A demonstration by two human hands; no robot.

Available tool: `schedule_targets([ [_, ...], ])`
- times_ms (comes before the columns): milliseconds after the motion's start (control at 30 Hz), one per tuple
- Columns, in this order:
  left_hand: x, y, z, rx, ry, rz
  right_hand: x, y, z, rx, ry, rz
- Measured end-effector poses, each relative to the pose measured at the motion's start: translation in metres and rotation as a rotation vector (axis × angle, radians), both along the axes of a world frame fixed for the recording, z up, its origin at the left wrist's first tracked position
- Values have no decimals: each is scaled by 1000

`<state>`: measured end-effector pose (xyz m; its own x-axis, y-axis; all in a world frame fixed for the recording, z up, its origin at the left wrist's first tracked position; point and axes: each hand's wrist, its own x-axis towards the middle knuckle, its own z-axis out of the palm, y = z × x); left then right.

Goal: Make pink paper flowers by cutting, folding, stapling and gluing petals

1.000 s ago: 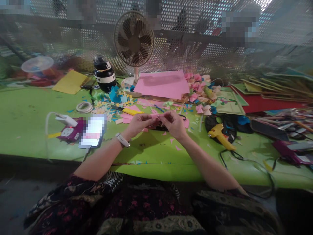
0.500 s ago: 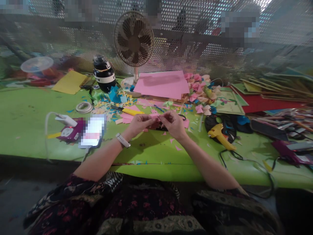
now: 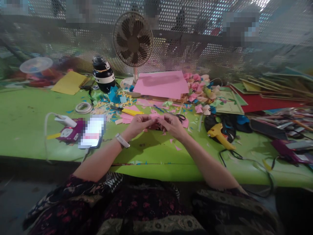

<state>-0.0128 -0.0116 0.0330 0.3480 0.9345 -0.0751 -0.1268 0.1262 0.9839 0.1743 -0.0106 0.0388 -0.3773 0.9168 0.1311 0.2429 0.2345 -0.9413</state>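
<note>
A small piece of pink paper [image 3: 154,116] is pinched between my two hands above the green table [image 3: 146,153]. My left hand [image 3: 140,125] grips its left side with thumb and fingers. On the right side, my right hand [image 3: 172,125] is closed on the same paper, fingertips close to the left ones. Much of the paper is hidden by my fingers. Just behind my right hand lie scissors [image 3: 181,117] with black handles. A yellow box cutter [image 3: 132,112] rests on pink paper pieces behind my left hand.
Paper scraps surround a dark bottle [image 3: 104,76] and a fan [image 3: 133,42]. Pink sheets [image 3: 161,85] lie beside folded paper flowers [image 3: 198,88]. A yellow glue gun [image 3: 221,135] with its cable is at right. A lit phone [image 3: 92,132] and a purple power strip [image 3: 70,133] are at left.
My right hand has moved slightly down, its fingers lower around the paper, and more of the scissors shows behind it. My left hand stays nearly still.
</note>
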Motion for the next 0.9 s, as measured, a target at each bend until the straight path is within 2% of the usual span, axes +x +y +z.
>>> schedule_targets([
  [100,0,0,1,-36,-37,-7,-1,0,0,16,1,21],
  [367,-4,0,5,-50,10,12,4,4,1,-84,17,100],
  [633,-6,3,2,1,25,-47,4,4,-2,-39,-19,93],
  [900,-7,6,-1,17,32,-11,10,9,1,-39,-42,36],
])
